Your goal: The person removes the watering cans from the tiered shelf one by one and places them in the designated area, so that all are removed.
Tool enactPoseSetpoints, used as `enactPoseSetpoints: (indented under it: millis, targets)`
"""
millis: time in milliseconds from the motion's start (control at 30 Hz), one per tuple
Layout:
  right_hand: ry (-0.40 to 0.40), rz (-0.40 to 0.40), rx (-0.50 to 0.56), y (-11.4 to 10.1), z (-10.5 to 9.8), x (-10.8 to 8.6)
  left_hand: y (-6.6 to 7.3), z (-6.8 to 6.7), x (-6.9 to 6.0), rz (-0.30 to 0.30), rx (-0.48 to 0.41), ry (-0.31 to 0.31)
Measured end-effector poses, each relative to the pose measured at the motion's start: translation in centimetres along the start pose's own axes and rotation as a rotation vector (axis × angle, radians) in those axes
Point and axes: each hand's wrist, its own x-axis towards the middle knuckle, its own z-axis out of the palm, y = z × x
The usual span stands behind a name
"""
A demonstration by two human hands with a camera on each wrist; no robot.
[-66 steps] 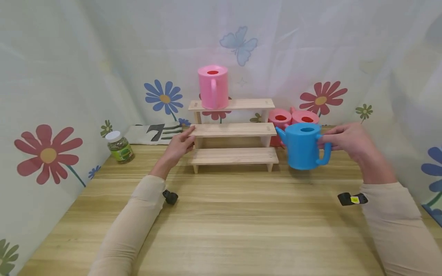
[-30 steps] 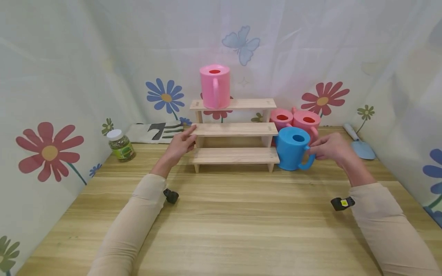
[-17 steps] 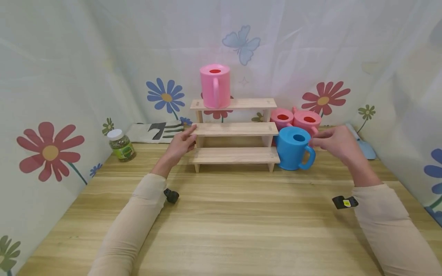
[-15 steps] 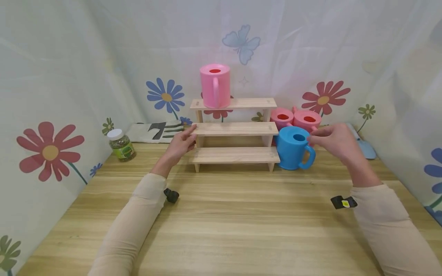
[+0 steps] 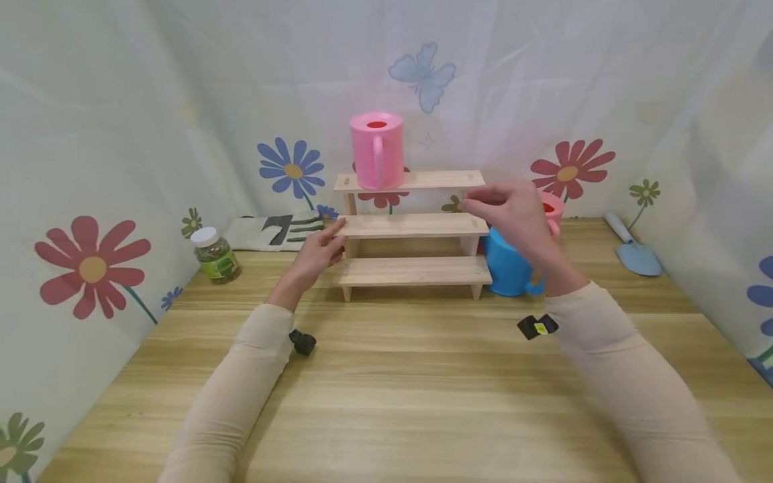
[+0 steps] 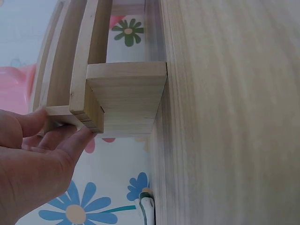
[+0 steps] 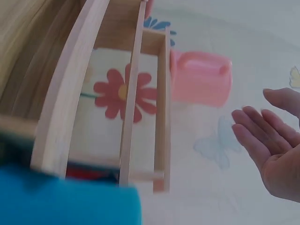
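My left hand (image 5: 311, 258) grips the left end of a three-tier wooden shelf (image 5: 417, 225) at its middle step; thumb and fingers lie around the board end in the left wrist view. My right hand (image 5: 513, 211) is in the air at the shelf's right end, holding nothing, its fingers loosely bent in the right wrist view. Below it a blue watering can (image 5: 506, 268) stands on the table beside the shelf, partly hidden by that hand. One pink watering can (image 5: 368, 154) stands upright on the top step. Another pink watering can (image 5: 552, 208) shows behind my right hand.
A jar with a white lid (image 5: 216, 257) stands at the left, near a white and grey glove (image 5: 266, 235). A small blue trowel (image 5: 639, 259) lies at the right back. A flowered curtain (image 5: 459, 80) hangs close behind the wooden table (image 5: 398, 396).
The blue watering can was carried left, set down beside the shelf and let go. My right hand then moved left to above it. My left hand stayed at the shelf.
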Motion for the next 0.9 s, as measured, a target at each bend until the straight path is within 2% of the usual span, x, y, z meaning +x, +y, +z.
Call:
enactPoseSetpoints:
  millis: [200,300,500,700,900]
  targets:
    - [0.011,-0.043,0.154,-2.3,4.7,3.4,-0.3,-0.2,0.2,0.01,-0.001,0.003]
    - [0.007,-0.029,0.22,-3.3,7.0,5.1,-0.4,-0.2,0.2,0.013,-0.009,0.004]
    - [0.06,-0.009,0.269,-4.6,10.6,8.0,-0.4,-0.2,0.2,0.02,-0.009,-0.002]
    - [0.122,0.033,0.234,-5.2,12.9,9.7,-0.4,-0.1,0.1,0.031,-0.002,-0.007]
    - [0.175,0.144,0.268,-5.8,13.8,10.7,-0.6,-0.1,0.2,0.027,0.003,0.006]
